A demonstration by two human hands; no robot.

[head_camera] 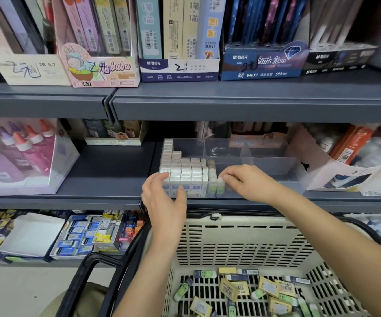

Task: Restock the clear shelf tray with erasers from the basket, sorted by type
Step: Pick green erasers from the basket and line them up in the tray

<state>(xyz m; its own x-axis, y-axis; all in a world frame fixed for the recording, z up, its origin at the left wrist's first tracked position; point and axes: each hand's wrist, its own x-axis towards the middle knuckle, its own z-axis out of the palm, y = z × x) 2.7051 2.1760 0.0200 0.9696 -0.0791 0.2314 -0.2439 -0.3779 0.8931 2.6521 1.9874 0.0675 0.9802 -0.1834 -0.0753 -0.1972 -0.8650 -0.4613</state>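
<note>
- Grey shelf: its board runs under both hands and carries the tray.
- Beige basket, black handles: sits below both forearms, nearer the person than the hands.
- Clear tray: sits on the shelf directly in front of both hands. The compartments beyond and to the right of the right hand show only bare dividers.
- Block of white erasers: stands upright in packed rows in the tray's left compartment, just beyond the left hand's fingers.
- Left hand: grips the tray's front-left corner, fingers curled over the tops of the front white row and thumb against the front wall.
- Right hand: fingers are bent, and the fingertips pinch the top of one eraser.
- Loose erasers: green-sleeved and yellow-wrapped pieces lie scattered on the basket floor, below the right forearm.
- Column of green-sleeved erasers: stands just left of the right hand's fingertips, touching the white block.
- Pinched green-sleeved eraser: stands upright at the tray's front wall, under the right fingertips and beside that column.
</note>
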